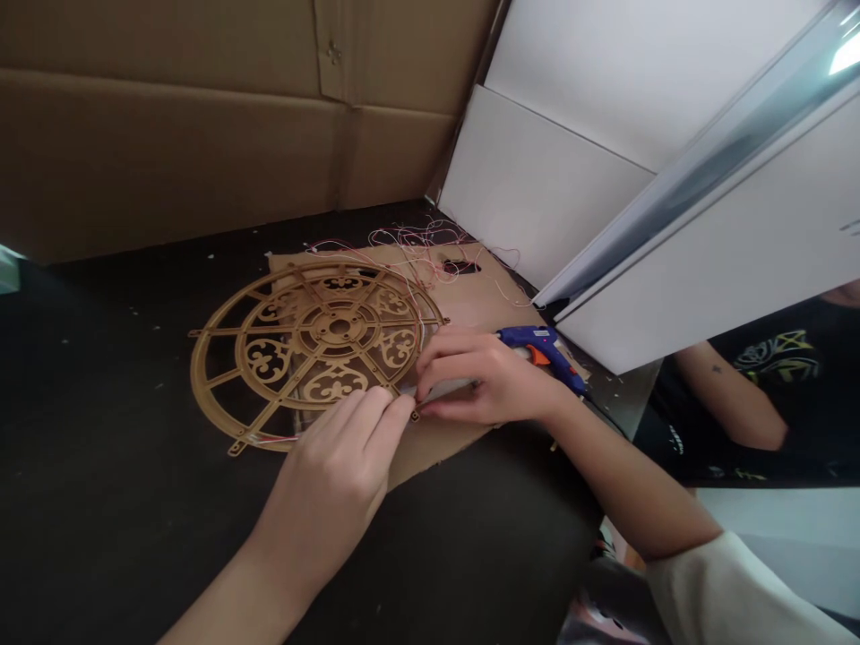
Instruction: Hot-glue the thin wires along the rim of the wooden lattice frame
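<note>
A round, gold-coloured openwork panel with spokes and scroll ornaments lies flat, partly on a cardboard sheet. My left hand is closed at the panel's near right rim, fingers together and pointing away from me. Right beside it, my right hand pinches with thumb and fingertips at the same stretch of rim. The fingertips of both hands nearly meet there and hide what is between them. Thin red and white wires show along the panel's near edge, running toward my left hand.
Behind my right hand lies a blue glue gun with an orange trigger. Tangled thin wires spread over the cardboard's far end. A cardboard wall and white panels bound the dark table. Another person's arm shows at right.
</note>
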The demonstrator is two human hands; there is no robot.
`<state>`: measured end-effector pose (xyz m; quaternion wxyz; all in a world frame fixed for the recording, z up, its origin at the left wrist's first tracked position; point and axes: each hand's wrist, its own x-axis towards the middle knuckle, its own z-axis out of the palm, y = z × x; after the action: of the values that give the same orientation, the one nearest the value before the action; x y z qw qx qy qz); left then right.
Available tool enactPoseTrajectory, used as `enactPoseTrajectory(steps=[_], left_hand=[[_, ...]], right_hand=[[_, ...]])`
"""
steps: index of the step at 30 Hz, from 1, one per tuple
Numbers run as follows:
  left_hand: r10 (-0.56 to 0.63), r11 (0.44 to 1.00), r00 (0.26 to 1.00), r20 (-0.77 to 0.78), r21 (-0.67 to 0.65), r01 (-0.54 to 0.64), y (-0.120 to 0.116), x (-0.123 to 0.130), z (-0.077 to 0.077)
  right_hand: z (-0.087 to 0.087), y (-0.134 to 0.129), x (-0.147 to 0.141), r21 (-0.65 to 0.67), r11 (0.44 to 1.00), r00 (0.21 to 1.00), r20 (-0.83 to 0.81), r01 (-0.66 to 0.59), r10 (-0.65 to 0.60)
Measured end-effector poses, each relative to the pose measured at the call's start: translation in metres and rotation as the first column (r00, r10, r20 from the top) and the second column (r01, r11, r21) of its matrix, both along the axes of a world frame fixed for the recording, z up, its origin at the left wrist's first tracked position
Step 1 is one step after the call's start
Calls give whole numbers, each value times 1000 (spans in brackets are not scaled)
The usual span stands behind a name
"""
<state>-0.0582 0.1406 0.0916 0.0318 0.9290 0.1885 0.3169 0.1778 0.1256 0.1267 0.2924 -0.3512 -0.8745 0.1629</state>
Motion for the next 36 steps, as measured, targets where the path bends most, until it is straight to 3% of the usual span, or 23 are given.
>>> enactPoseTrajectory(steps=[7, 12, 23, 36], left_hand=[[17, 1000, 999, -36, -25, -18, 0, 2, 2], [37, 998, 998, -42, -44, -39, 0, 2, 2], [29, 995, 998, -52, -99, -34, 1, 3, 0], [52, 998, 996, -70, -32, -55, 0, 3, 2]], right_hand=[[2, 0, 1, -33, 999, 997, -80, 3, -6], [5, -3, 4, -69, 991, 976, -182, 110, -121], [7, -8, 3, -205, 950, 955, -137, 234, -265], [10, -9, 3, -55, 966, 957, -131, 252, -257]])
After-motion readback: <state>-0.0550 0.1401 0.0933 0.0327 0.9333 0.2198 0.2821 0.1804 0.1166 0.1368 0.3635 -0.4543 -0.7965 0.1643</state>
